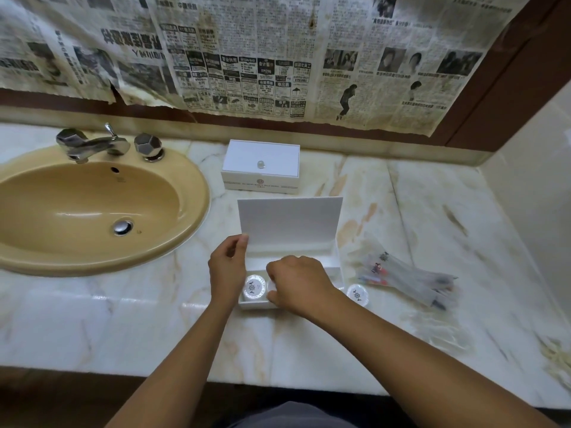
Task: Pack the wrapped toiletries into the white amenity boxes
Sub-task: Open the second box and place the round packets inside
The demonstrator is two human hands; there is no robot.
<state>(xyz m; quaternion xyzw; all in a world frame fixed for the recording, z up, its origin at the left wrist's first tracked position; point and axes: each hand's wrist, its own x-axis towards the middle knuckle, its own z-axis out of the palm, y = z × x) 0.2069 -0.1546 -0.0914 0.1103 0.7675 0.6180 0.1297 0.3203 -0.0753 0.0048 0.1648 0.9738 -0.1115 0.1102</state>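
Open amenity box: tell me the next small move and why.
Probably finish setting down whatever the right hand is lowering into the open amenity box, then reach for the round wrapped toiletry lying just outside its right end. One round toiletry already sits in the left compartment, and the left hand steadies the raised lid.

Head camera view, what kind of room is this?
Probably a hotel bathroom vanity: a tan sink with chrome taps set in a marble counter, plus crested white amenity boxes.
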